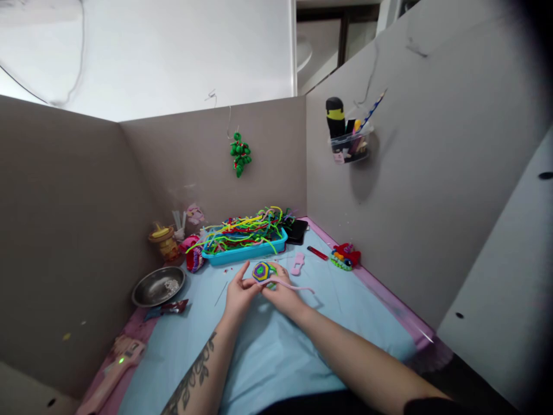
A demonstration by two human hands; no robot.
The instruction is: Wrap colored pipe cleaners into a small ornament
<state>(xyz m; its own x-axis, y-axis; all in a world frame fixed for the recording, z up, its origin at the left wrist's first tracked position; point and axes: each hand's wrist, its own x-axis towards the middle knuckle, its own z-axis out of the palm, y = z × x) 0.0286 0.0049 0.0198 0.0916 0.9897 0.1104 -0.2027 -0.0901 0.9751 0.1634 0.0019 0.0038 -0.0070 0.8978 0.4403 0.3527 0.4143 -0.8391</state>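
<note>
Between my two hands, just above the blue-covered table, is a small woven hexagon of coloured pipe cleaners, with yellow, blue, purple and green rings. A pink pipe cleaner runs from its lower edge out to the right, over my right hand. My left hand pinches at the hexagon's lower left, where the pink strand starts, with its thumb raised. Closed around the right side of the hexagon is my right hand. Some green strands show between its fingers. Part of the piece is hidden by the fingers.
Behind the hands stands a turquoise tray heaped with pipe cleaners. A metal bowl and a pink glue gun lie at left. At right are a red cutter, a pink card and a colourful pipe-cleaner piece. Grey partitions surround the table.
</note>
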